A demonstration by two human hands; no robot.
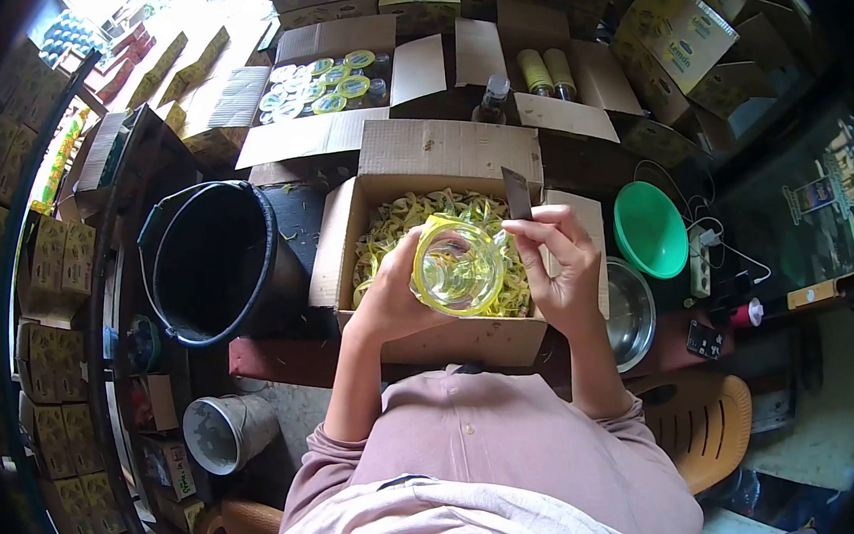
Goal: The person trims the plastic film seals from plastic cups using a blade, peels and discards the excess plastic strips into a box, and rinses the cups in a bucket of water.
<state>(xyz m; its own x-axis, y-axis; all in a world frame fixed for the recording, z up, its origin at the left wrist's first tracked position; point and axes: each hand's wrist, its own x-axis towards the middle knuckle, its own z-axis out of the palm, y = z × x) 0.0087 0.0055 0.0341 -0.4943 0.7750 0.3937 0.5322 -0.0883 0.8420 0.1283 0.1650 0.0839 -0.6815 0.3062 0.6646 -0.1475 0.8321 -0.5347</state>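
My left hand (387, 298) is wrapped round a clear round container (461, 269) with a yellow band at its rim, its round end turned up towards me. Between the thumb and fingers of my right hand (565, 264) is a flat dark blade (517, 196), pointing up and away, just right of the container. Whether the blade has a handle inside the fingers is hidden. Below both hands stands an open cardboard box (428, 148), filled with crumpled yellow and green printed strips (384, 232).
A black bucket (268, 264) stands left, a green bowl (650, 229) and a metal bowl (634, 326) right. Behind are a bottle (491, 101), a carton (316, 133) of yellow-lidded containers, and another carton (576, 115) with two cylinders. A phone (704, 340) lies at right.
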